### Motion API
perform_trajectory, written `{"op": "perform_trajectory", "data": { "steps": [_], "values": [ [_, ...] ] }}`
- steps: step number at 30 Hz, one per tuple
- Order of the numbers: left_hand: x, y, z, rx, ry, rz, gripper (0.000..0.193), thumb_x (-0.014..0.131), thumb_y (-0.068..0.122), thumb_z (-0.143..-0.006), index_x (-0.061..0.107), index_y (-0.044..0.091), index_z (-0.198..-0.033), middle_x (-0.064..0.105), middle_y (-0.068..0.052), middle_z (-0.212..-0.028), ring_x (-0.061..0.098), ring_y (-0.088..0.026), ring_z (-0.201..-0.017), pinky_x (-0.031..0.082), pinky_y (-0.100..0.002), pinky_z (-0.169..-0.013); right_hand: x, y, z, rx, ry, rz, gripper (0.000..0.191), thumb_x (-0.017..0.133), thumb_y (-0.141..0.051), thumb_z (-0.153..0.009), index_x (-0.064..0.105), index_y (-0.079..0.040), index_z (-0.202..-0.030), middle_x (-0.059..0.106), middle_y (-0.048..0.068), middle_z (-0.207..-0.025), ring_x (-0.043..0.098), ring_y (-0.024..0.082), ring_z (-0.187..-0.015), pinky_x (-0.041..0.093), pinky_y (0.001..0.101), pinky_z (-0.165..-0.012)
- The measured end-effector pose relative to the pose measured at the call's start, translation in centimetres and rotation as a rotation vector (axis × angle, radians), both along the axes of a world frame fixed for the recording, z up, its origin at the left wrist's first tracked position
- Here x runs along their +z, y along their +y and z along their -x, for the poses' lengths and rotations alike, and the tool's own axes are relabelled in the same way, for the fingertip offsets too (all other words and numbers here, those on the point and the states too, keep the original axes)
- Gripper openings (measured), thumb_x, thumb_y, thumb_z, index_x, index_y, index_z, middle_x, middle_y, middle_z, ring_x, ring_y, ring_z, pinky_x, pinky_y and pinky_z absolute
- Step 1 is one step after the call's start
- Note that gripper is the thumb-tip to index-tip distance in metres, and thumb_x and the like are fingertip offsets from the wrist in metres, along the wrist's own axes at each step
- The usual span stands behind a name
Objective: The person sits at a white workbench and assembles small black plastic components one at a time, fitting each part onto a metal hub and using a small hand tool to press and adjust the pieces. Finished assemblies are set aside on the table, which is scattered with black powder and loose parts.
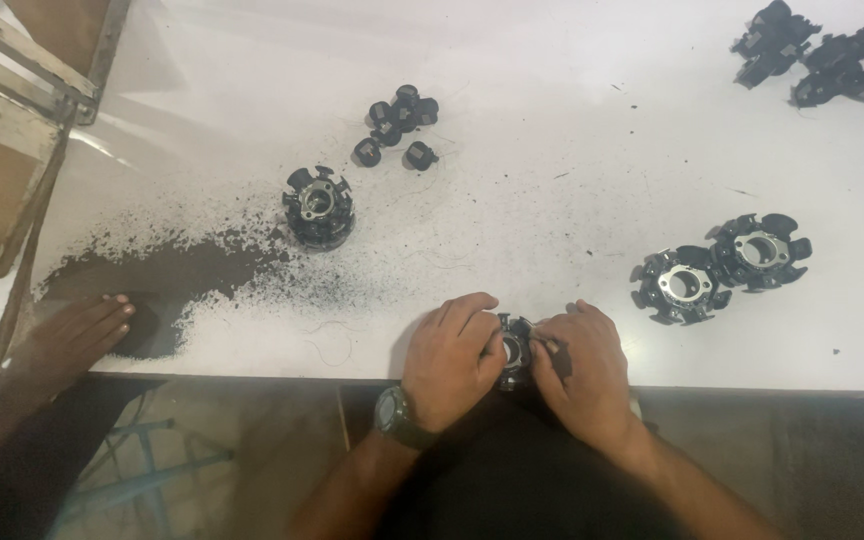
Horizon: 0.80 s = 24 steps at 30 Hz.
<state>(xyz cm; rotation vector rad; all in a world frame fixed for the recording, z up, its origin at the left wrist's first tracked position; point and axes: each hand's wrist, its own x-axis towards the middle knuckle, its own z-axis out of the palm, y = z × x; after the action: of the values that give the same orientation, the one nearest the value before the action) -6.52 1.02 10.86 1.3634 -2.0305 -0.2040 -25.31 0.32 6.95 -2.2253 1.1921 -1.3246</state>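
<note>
Both forearms are bare, with no sleeves reaching into view. The left hand (449,358) wears no glove and no ring that can be made out. On the left wrist sits a dark watch (398,416) with a thick black band and a round, chunky case, its face turned partly away and unreadable. The right hand (579,372) is bare too, with nothing on its wrist. The fingernails are short. Below the arms, the person's lap shows dark, plain clothing, black or near black, without visible pattern or seams.
</note>
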Motion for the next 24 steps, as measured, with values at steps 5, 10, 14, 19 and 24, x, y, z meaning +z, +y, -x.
{"op": "perform_trajectory", "data": {
  "steps": [5,10,14,19,24],
  "values": [
    [0.7,0.5,-0.5,-0.072,-0.018,-0.044,0.013,0.069,0.01,-0.082,0.067,0.006,-0.094,0.067,-0.01,-0.116,0.067,-0.03,-0.103,0.052,-0.043,-0.089,-0.1,0.0,0.0,-0.005,-0.024,-0.004,0.024,0.073,-0.003,-0.085,0.062,-0.006,-0.106,0.069,0.01,-0.099,0.066,0.032,-0.097,0.047,0.0551,-0.11],
    [1.4,0.6,0.0,-0.084,-0.027,-0.169,0.013,0.07,0.014,-0.087,0.07,0.007,-0.098,0.068,-0.009,-0.118,0.068,-0.028,-0.099,0.055,-0.041,-0.085,-0.5,0.0,0.1,-0.009,0.012,-0.011,0.024,0.072,-0.003,-0.086,0.062,-0.005,-0.108,0.069,0.011,-0.102,0.067,0.032,-0.099,0.044,0.0563,-0.111],
    [1.3,0.1,0.2,0.058,0.001,-0.412,0.014,0.064,0.017,-0.096,0.069,0.008,-0.106,0.07,-0.006,-0.113,0.072,-0.022,-0.088,0.058,-0.035,-0.074,-0.9,0.0,0.4,0.026,-0.024,0.019,0.024,0.072,-0.004,-0.084,0.062,-0.006,-0.106,0.069,0.011,-0.103,0.066,0.031,-0.102,0.043,0.057,-0.113],
    [0.4,0.8,-0.1,0.029,0.138,-0.163,0.015,0.07,0.013,-0.089,0.069,0.007,-0.103,0.073,-0.008,-0.106,0.071,-0.028,-0.091,0.058,-0.038,-0.078,-1.5,0.3,1.0,0.117,-0.038,0.103,0.024,0.073,-0.005,-0.081,0.061,-0.01,-0.103,0.068,0.008,-0.101,0.068,0.028,-0.106,0.044,0.054,-0.113],
    [-0.5,1.3,-0.4,0.007,0.161,-0.118,0.016,0.071,0.008,-0.086,0.067,0.006,-0.101,0.071,-0.009,-0.107,0.07,-0.03,-0.092,0.057,-0.04,-0.079,-1.8,0.1,0.8,0.131,0.039,0.123,0.032,0.077,-0.004,-0.077,0.062,-0.009,-0.105,0.067,0.009,-0.1,0.068,0.03,-0.107,0.044,0.0557,-0.111]
  ]
}}
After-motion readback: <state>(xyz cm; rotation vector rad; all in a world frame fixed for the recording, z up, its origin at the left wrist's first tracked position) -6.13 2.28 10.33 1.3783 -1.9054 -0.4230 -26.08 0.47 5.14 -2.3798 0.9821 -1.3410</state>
